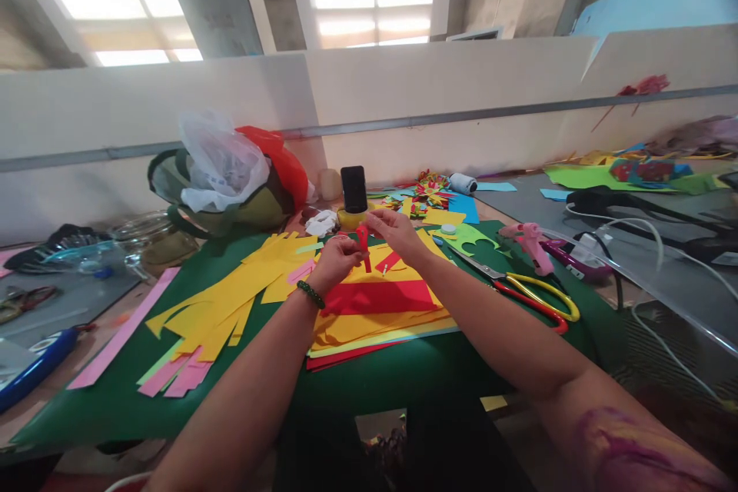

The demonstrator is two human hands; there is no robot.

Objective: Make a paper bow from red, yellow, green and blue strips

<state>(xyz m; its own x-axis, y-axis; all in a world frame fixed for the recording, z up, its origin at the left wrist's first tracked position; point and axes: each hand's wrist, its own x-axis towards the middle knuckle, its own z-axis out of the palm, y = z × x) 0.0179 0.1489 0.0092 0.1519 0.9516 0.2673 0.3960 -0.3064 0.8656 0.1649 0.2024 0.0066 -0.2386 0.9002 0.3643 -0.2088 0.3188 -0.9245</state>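
A narrow red paper strip (364,240) is pinched between my two hands, above a stack of coloured paper. My left hand (337,265), with a green beaded bracelet at the wrist, grips its lower left side. From the upper right, the fingers of my right hand (397,234) close on its top end. How the strip is folded is too small to tell. Beneath the hands lie a wide red paper piece (380,297) and yellow sheets (346,334). Large scissors (519,284) with red and yellow handles rest beside my right forearm, blades pointing toward the stack.
Yellow paper strips (231,292) spread over the green table cover (247,392) at left. A pink glue gun (533,242) and white cables lie right. Behind stand a phone (354,188), paper flowers (432,188) and a bag (254,204) holding plastic bags.
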